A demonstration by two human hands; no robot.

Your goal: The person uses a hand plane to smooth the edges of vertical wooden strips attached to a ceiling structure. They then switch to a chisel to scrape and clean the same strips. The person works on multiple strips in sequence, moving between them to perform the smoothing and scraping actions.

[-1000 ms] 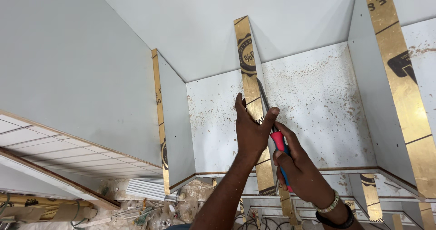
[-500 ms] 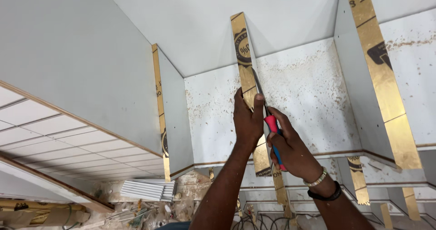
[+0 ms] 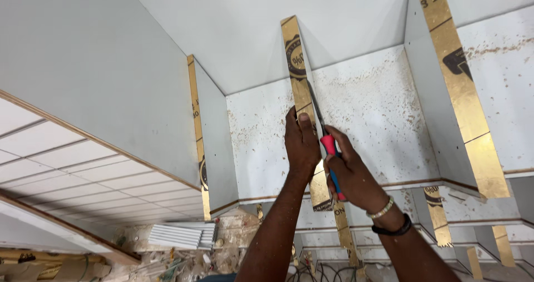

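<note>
Your right hand (image 3: 350,171) has its fingers (image 3: 340,144) wrapped shut around a tool (image 3: 328,148) with a red and blue handle. The red part shows above your fingers and the blue end sticks out below your palm. A thin dark blade runs up from the handle and lies along the gold strip (image 3: 297,65) on the front edge of a white panel (image 3: 334,31). Whether the blade tip touches the strip or sits just off it, you cannot tell from here.

Your left hand (image 3: 301,140) sits just beside the right, touching it, with its fingers (image 3: 293,127) closed flat against the same gold strip and the thumb pointing up along it. It grips nothing loose; it presses on the panel edge.

On your right wrist sit a beaded bracelet (image 3: 382,208) and a dark band (image 3: 396,227).

Behind your fingers stands a white back wall (image 3: 378,109) speckled with brown dust. Left of your hands, a second panel carries its own gold strip (image 3: 196,132), and to the right a broader gold strip (image 3: 461,87) runs down another panel edge.

Below your arms, well away from the fingers, lie wires (image 3: 325,268), a ribbed white piece (image 3: 181,236) and scattered rubble (image 3: 222,254).
</note>
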